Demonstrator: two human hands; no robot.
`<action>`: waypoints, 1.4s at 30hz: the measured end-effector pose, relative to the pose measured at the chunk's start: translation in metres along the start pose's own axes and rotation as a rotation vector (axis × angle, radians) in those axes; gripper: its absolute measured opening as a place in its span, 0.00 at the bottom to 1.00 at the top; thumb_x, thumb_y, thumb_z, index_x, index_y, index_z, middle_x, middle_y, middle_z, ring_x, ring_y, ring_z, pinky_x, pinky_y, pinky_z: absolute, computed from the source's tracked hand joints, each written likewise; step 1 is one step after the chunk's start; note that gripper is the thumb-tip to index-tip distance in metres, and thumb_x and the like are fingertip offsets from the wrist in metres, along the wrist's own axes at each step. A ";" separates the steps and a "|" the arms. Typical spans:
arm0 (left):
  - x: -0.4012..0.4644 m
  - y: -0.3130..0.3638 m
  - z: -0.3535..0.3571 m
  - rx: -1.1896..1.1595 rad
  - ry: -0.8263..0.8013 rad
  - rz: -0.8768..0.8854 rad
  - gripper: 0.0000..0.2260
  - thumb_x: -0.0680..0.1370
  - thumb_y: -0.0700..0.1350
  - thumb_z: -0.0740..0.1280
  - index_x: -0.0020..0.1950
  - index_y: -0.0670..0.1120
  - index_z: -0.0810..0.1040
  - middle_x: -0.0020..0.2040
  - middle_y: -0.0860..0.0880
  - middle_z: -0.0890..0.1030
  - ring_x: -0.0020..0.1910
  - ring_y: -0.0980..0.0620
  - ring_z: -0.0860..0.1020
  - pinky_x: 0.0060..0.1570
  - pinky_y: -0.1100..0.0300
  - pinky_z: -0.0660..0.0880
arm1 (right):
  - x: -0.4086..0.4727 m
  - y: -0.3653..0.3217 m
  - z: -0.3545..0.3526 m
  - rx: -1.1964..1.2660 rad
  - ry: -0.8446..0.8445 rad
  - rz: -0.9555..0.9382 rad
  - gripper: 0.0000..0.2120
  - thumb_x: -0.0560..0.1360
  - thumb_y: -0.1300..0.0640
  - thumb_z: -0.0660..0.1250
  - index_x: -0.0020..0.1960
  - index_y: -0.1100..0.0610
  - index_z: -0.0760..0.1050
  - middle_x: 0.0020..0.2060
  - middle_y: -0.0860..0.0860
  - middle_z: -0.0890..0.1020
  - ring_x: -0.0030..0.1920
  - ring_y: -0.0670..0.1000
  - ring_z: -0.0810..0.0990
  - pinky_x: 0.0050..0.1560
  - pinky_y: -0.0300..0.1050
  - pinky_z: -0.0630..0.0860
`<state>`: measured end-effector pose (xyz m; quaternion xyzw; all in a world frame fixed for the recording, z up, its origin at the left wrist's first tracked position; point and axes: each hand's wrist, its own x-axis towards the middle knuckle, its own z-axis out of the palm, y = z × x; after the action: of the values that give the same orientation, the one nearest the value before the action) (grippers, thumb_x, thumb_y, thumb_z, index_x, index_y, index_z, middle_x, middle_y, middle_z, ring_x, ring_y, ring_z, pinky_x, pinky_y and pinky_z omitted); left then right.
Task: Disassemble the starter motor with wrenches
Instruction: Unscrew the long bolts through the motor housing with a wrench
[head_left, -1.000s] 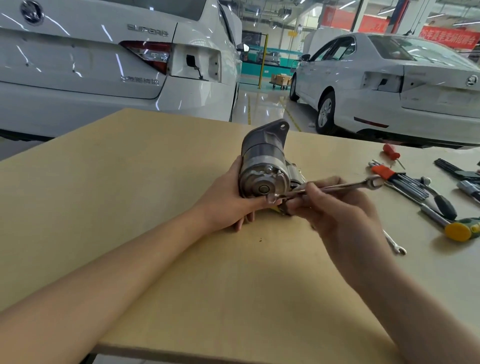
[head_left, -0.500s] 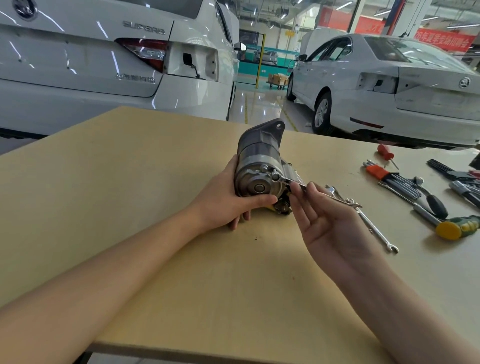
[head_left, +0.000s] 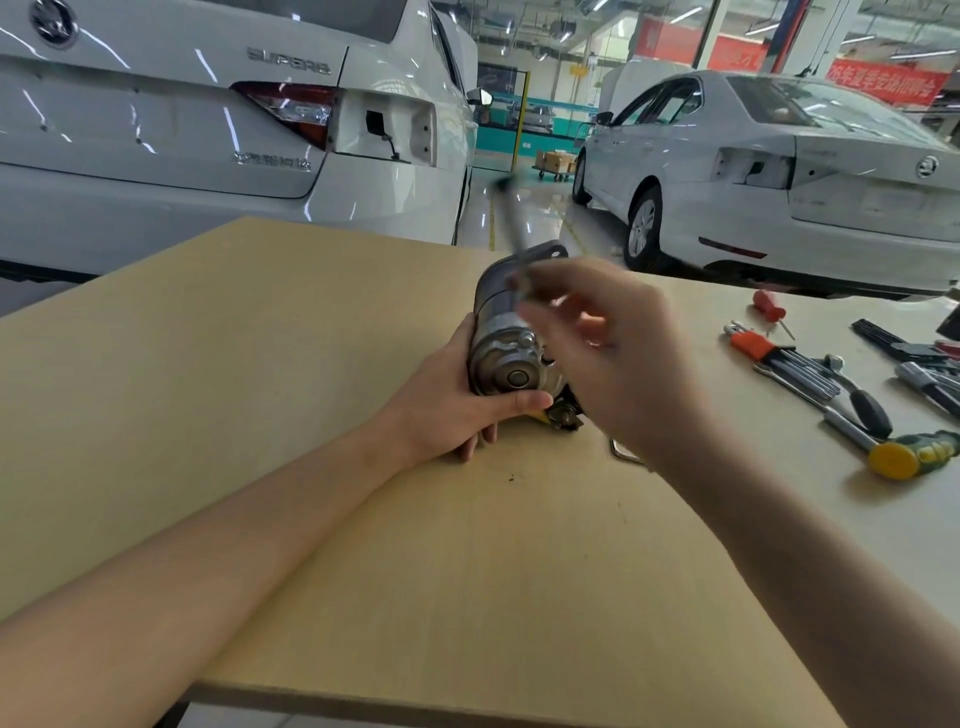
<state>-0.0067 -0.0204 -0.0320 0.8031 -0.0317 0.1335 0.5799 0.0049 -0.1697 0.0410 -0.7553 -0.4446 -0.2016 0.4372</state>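
Observation:
The grey starter motor (head_left: 501, 358) lies on the wooden table (head_left: 260, 364) with its round end cap facing me. My left hand (head_left: 441, 410) grips its body from the left, thumb under the end cap. My right hand (head_left: 613, 374) is raised in front of the motor's right side and is blurred by motion. Its fingertips pinch a slim wrench (head_left: 511, 223) that points up and away over the motor, also blurred. The motor's right side is hidden behind that hand.
A second wrench (head_left: 621, 452) peeks out under my right wrist. At the right lie a hex key set (head_left: 779, 353), a red screwdriver (head_left: 769, 304), a ratchet (head_left: 862, 400) and a yellow-headed hammer (head_left: 904, 454). Two white cars stand beyond the table.
My right hand has lifted from the motor's end-cap bolt and swung the wrench from lying rightward to pointing up and away. The left hand keeps its grip on the motor.

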 end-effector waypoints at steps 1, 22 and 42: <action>0.000 -0.002 -0.001 0.032 -0.005 0.024 0.23 0.65 0.56 0.77 0.54 0.49 0.74 0.24 0.47 0.77 0.17 0.49 0.71 0.21 0.57 0.70 | 0.003 -0.002 0.004 -0.137 -0.079 -0.093 0.09 0.77 0.64 0.66 0.56 0.59 0.80 0.44 0.49 0.80 0.43 0.46 0.77 0.48 0.44 0.76; -0.001 0.000 0.000 0.013 0.022 0.029 0.33 0.69 0.48 0.78 0.69 0.52 0.65 0.26 0.49 0.79 0.17 0.52 0.72 0.18 0.63 0.68 | -0.048 0.019 0.000 1.350 0.343 0.796 0.03 0.66 0.66 0.66 0.39 0.62 0.78 0.35 0.57 0.84 0.41 0.51 0.86 0.39 0.38 0.80; -0.001 0.000 0.000 0.013 0.018 0.012 0.36 0.64 0.58 0.76 0.68 0.54 0.66 0.29 0.43 0.79 0.18 0.48 0.69 0.19 0.60 0.68 | -0.032 0.018 -0.009 0.440 0.253 0.311 0.07 0.75 0.67 0.68 0.45 0.55 0.75 0.35 0.49 0.82 0.34 0.45 0.81 0.34 0.36 0.77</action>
<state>-0.0076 -0.0200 -0.0325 0.8053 -0.0306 0.1442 0.5743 0.0046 -0.1970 0.0149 -0.6702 -0.2985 -0.1235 0.6682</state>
